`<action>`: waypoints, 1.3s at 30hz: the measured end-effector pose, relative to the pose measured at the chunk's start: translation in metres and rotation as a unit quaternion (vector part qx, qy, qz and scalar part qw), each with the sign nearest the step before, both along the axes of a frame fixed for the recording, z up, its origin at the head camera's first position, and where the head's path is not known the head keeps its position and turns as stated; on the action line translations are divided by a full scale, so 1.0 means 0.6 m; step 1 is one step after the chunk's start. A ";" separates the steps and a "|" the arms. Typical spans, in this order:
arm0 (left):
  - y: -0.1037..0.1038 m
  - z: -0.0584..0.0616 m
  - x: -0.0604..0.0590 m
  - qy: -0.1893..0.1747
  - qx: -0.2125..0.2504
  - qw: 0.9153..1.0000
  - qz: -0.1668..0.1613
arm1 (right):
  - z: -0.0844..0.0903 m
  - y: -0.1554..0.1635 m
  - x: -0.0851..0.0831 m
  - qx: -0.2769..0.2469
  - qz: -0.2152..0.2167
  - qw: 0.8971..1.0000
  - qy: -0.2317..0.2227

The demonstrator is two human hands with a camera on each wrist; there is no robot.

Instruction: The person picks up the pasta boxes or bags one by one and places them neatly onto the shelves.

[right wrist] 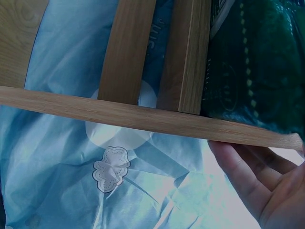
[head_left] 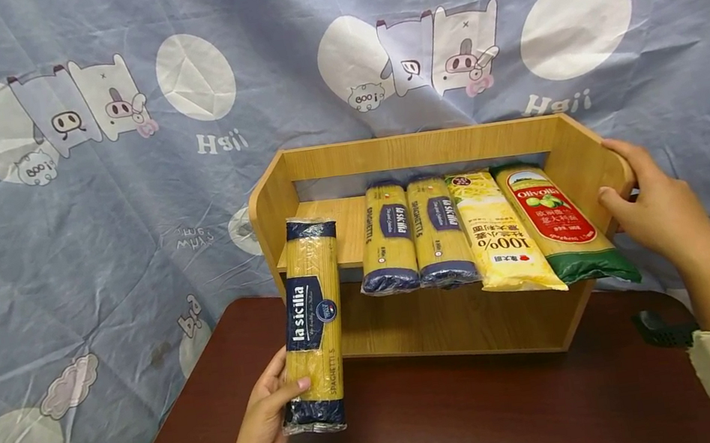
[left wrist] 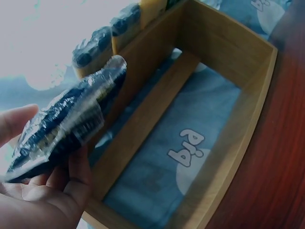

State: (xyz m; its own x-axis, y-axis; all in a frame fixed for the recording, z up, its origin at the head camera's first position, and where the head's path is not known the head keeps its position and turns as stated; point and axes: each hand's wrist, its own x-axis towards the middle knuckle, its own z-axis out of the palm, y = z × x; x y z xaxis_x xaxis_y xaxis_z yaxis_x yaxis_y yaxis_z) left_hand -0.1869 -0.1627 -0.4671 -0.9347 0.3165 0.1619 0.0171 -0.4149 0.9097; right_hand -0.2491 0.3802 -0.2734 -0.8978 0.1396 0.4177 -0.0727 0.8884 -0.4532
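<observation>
My left hand (head_left: 266, 415) grips the lower end of a La Sicilia spaghetti pack (head_left: 313, 322), yellow with dark blue ends, held upright in front of the wooden shelf rack (head_left: 416, 148). In the left wrist view the pack's blue end (left wrist: 66, 126) lies across my fingers (left wrist: 71, 183). My right hand (head_left: 649, 207) holds the rack's right side panel, fingers curled over its edge. On the shelf lie two more La Sicilia packs (head_left: 412, 232), a yellow 100% pack (head_left: 500, 235) and an Olivoilà pack (head_left: 560, 223) with a green end (right wrist: 255, 62).
The rack stands on a dark brown table (head_left: 458, 419) against a blue-grey cartoon-print cloth (head_left: 86, 199). A small black object (head_left: 659, 330) lies on the table by my right forearm. The shelf's left part (head_left: 329, 232) is bare wood.
</observation>
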 end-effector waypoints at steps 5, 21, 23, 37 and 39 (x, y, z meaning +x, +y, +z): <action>0.004 0.009 0.000 0.008 0.002 1.000 -0.005 | 0.000 0.000 0.001 0.001 0.000 1.000 0.005; 0.013 0.047 0.004 0.030 0.041 0.998 -0.041 | 0.000 -0.002 -0.001 0.002 0.001 1.000 -0.001; 0.014 0.051 0.003 0.031 0.044 0.998 -0.043 | 0.000 -0.001 0.000 0.002 0.000 1.000 -0.002; 0.024 0.078 -0.005 0.028 0.052 0.997 -0.047 | 0.000 0.000 0.000 0.003 -0.001 1.000 -0.005; 0.026 0.082 -0.006 0.028 0.051 0.997 -0.046 | 0.000 0.000 0.001 0.002 0.000 1.000 -0.004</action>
State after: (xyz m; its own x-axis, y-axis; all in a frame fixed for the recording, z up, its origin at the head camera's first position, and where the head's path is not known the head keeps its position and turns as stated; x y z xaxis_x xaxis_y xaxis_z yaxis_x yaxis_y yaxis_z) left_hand -0.1903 -0.1474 -0.4177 -0.8910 0.3802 0.2482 0.0234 -0.5075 0.8613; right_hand -0.2485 0.3804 -0.2737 -0.9013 0.1367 0.4111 -0.0700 0.8905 -0.4495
